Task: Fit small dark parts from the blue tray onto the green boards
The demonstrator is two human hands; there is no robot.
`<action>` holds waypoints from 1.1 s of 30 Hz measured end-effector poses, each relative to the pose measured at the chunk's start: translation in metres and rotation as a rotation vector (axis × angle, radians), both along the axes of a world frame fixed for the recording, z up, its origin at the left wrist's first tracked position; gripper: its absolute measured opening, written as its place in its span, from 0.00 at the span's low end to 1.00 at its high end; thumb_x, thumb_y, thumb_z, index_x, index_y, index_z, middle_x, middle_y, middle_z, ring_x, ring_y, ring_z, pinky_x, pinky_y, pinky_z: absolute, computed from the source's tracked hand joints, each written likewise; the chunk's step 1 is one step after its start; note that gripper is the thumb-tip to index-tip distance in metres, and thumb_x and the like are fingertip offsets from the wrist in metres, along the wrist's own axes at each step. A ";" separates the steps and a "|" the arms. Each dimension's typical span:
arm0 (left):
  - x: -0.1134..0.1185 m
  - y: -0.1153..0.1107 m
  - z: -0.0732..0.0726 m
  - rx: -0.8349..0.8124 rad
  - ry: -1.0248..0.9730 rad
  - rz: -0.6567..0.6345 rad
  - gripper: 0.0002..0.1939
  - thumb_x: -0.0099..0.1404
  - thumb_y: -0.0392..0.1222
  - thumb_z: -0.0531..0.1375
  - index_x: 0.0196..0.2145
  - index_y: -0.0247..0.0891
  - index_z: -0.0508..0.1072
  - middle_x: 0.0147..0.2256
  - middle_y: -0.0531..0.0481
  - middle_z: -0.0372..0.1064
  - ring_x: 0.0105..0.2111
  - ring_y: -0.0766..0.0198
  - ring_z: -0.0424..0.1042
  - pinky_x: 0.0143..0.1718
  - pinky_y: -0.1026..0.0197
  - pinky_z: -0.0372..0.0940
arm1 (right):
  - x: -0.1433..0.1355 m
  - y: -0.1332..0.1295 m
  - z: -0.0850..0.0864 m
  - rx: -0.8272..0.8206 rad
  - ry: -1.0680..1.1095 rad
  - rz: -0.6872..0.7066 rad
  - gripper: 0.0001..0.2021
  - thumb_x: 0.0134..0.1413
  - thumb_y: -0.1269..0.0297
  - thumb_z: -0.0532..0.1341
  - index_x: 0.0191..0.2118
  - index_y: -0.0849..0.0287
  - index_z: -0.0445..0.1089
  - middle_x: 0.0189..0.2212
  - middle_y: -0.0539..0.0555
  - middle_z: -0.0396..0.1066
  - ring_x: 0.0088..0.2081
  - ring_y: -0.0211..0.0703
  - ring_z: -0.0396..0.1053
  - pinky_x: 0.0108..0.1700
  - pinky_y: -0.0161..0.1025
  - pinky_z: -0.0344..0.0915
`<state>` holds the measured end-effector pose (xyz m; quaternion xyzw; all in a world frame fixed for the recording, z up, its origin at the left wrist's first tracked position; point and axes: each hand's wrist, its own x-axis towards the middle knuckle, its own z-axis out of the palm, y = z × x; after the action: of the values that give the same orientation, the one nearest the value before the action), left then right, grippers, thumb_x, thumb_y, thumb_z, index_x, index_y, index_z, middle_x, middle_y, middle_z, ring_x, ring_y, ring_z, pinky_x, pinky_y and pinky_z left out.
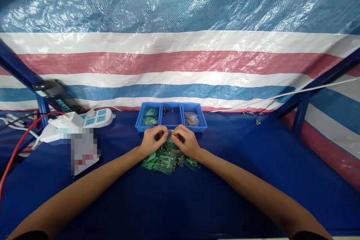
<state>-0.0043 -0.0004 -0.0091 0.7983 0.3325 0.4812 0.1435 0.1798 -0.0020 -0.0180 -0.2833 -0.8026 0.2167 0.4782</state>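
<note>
My left hand [153, 140] and my right hand [187, 141] are close together at the middle of the blue table. Both pinch the top of a small clear bag [170, 141] between them. Beneath and in front of my hands lies a pile of green plastic packets [163, 161], with small metal pieces [174, 164] among them. Just behind my hands stand three blue bins side by side. Green packets lie in the left bin [138, 123], a few small dark parts in the middle bin [171, 123], and clear packets in the right bin [204, 124].
On the left are a white power strip [98, 118], a dark bottle [60, 95], a red cable [21, 140] and a blurred phone-like object [86, 152]. Small metal pieces [257, 122] lie at the back right. A striped sheet [180, 62] hangs behind the table [239, 146].
</note>
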 end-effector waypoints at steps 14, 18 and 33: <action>0.001 0.000 0.000 -0.018 0.017 -0.009 0.06 0.64 0.40 0.56 0.32 0.36 0.69 0.20 0.56 0.64 0.17 0.72 0.61 0.20 0.69 0.57 | 0.000 -0.001 0.000 -0.025 -0.021 -0.012 0.11 0.61 0.65 0.52 0.27 0.57 0.57 0.25 0.49 0.57 0.25 0.37 0.56 0.27 0.35 0.56; 0.001 0.001 0.000 -0.030 0.058 -0.037 0.05 0.64 0.39 0.56 0.34 0.36 0.69 0.20 0.55 0.64 0.17 0.72 0.61 0.21 0.69 0.57 | 0.001 -0.001 -0.001 -0.016 -0.007 -0.024 0.11 0.60 0.66 0.53 0.26 0.57 0.57 0.24 0.49 0.56 0.25 0.37 0.56 0.27 0.35 0.56; 0.002 0.001 0.004 0.017 0.063 -0.064 0.06 0.66 0.39 0.56 0.34 0.36 0.71 0.26 0.50 0.69 0.22 0.69 0.65 0.24 0.66 0.61 | 0.001 -0.002 0.000 -0.008 0.029 -0.049 0.08 0.61 0.63 0.54 0.31 0.58 0.64 0.25 0.51 0.60 0.25 0.38 0.59 0.26 0.36 0.59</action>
<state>-0.0019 0.0009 -0.0051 0.8247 0.3069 0.4536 0.1413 0.1809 -0.0037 -0.0180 -0.3016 -0.7874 0.2121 0.4941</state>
